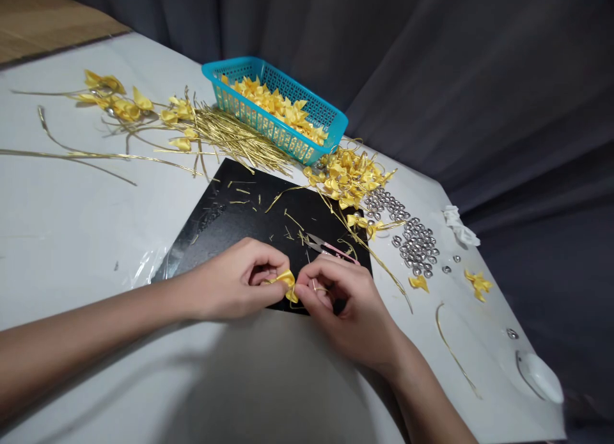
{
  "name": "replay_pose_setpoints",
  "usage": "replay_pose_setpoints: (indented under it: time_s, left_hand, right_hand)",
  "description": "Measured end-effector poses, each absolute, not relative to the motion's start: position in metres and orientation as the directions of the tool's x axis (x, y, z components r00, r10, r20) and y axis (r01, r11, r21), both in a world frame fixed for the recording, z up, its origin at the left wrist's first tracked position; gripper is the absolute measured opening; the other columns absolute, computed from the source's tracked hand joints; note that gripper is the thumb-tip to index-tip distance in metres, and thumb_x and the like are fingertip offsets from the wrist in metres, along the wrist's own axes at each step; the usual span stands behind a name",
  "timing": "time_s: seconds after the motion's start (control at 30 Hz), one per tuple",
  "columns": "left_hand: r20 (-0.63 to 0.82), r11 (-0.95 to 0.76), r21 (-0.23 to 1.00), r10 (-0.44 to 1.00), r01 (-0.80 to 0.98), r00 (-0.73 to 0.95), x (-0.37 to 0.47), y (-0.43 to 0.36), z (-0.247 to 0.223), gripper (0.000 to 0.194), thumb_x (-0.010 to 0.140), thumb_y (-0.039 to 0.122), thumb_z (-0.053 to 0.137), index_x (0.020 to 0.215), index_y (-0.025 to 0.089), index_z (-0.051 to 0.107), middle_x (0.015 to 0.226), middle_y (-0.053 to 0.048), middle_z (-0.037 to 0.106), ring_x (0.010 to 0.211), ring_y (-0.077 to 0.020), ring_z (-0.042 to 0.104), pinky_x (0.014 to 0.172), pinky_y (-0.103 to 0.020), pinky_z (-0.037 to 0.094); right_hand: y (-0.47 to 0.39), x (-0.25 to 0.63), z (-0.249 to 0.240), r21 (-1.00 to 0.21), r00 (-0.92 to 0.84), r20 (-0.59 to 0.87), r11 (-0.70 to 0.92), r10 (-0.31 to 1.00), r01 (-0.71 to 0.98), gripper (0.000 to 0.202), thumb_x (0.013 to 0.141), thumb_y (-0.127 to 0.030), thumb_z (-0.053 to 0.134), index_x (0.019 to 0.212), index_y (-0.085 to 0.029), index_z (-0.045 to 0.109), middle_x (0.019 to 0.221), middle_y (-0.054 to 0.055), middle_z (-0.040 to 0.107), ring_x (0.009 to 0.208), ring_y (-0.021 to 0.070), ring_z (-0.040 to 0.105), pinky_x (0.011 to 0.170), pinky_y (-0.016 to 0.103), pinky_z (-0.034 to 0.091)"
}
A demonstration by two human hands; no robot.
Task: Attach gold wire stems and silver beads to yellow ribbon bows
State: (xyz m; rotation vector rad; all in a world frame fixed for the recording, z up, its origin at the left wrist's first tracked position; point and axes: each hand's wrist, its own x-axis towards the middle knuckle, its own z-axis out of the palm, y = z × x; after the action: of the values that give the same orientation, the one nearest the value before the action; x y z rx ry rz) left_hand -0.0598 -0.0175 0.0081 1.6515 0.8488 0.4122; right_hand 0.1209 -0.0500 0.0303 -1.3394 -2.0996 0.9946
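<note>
Over the front edge of a black board (230, 207), my left hand (240, 281) pinches a small yellow satin ribbon flower (288, 283) between thumb and forefinger. My right hand (348, 297) is closed in a pinch at the flower's right side. A thin pale line, thread or needle, runs by the right fingertips, and a bit of gold cord shows there; what exactly they grip is too small to tell. Just beyond the right hand lie small scissors (330, 247) with pink handles, blades apart, partly covered by that hand.
Gold cord snippets litter the board. Behind it stand a turquoise basket (283, 132) of yellow ribbon pieces and a bundle of gold cords (240, 140). Finished-looking flowers (350, 175) and silver beads (417, 245) lie right. A white oval object (540, 377) sits near the right edge.
</note>
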Motion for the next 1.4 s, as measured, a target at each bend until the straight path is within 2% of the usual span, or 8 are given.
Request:
replay_pose_setpoints:
  time_s: [0.17, 0.6, 0.77, 1.0, 1.17, 1.4]
  left_hand:
    - [-0.166, -0.054, 0.953, 0.730, 0.299, 0.663, -0.0594, -0.0182, 0.0057, 0.029, 0.076, 0.023, 0.050, 0.054, 0.019, 0.032, 0.054, 0.008, 0.025, 0.052, -0.0083, 0.025, 0.047, -0.024, 0.019]
    - [-0.115, -0.101, 0.953, 0.749, 0.284, 0.653, -0.0603, -0.0185, 0.0044, 0.025, 0.080, 0.027, 0.047, 0.057, 0.017, 0.043, 0.055, 0.007, 0.029, 0.053, -0.0092, 0.027, 0.048, -0.024, 0.022]
    - [-0.098, -0.139, 0.945, 0.745, 0.297, 0.660, -0.0600, -0.0178, 0.0067, 0.027, 0.079, 0.025, 0.047, 0.055, 0.018, 0.040, 0.054, 0.007, 0.028, 0.053, -0.0092, 0.027, 0.048, -0.024, 0.022]
    - [-0.081, -0.169, 0.936, 0.750, 0.309, 0.657, -0.0588, -0.0167, 0.0060, 0.027, 0.081, 0.026, 0.047, 0.056, 0.018, 0.039, 0.056, 0.006, 0.031, 0.055, -0.0095, 0.030, 0.050, -0.023, 0.024]
    - [-0.082, -0.193, 0.924, 0.746, 0.331, 0.661, -0.0577, -0.0177, 0.0071, 0.027, 0.081, 0.026, 0.048, 0.056, 0.017, 0.040, 0.056, 0.006, 0.034, 0.054, -0.0091, 0.032, 0.050, -0.023, 0.025]
    - [-0.030, -0.199, 0.934, 0.785, 0.298, 0.619, -0.0568, -0.0186, 0.0057, 0.031, 0.084, 0.029, 0.042, 0.057, 0.015, 0.050, 0.059, 0.002, 0.044, 0.057, -0.0105, 0.040, 0.053, -0.024, 0.028]
  right_hand:
    - [-0.0505, 0.1204, 0.0308, -0.770, -0.403, 0.007, 0.262, 0.915, 0.581, 0.011, 0.080, -0.013, 0.053, 0.070, -0.014, 0.057, 0.061, -0.003, 0.044, 0.048, 0.0045, 0.037, 0.044, 0.016, 0.031]
    - [-0.0474, 0.1186, 0.0293, -0.840, -0.285, -0.066, 0.101, 0.956, 0.533, 0.010, 0.076, -0.019, 0.060, 0.069, -0.013, 0.065, 0.056, -0.001, 0.049, 0.050, 0.0070, 0.042, 0.045, 0.019, 0.033]
    - [-0.0476, 0.1188, 0.0288, -0.832, -0.313, -0.054, 0.130, 0.948, 0.539, 0.010, 0.077, -0.017, 0.060, 0.070, -0.013, 0.064, 0.057, -0.002, 0.048, 0.050, 0.0065, 0.041, 0.046, 0.018, 0.033]
    - [-0.0493, 0.1184, 0.0318, -0.800, -0.391, -0.041, 0.204, 0.920, 0.564, 0.009, 0.081, -0.015, 0.052, 0.073, -0.015, 0.057, 0.060, -0.004, 0.043, 0.049, 0.0054, 0.035, 0.044, 0.018, 0.029]
    - [-0.0508, 0.1186, 0.0313, -0.787, -0.408, -0.003, 0.249, 0.913, 0.564, 0.009, 0.079, -0.012, 0.051, 0.070, -0.015, 0.053, 0.061, -0.004, 0.041, 0.048, 0.0051, 0.034, 0.044, 0.018, 0.029]
    - [-0.0488, 0.1165, 0.0340, -0.843, -0.358, -0.055, 0.149, 0.932, 0.517, 0.009, 0.074, -0.009, 0.051, 0.067, -0.015, 0.053, 0.060, -0.004, 0.041, 0.048, 0.0044, 0.032, 0.042, 0.017, 0.027]
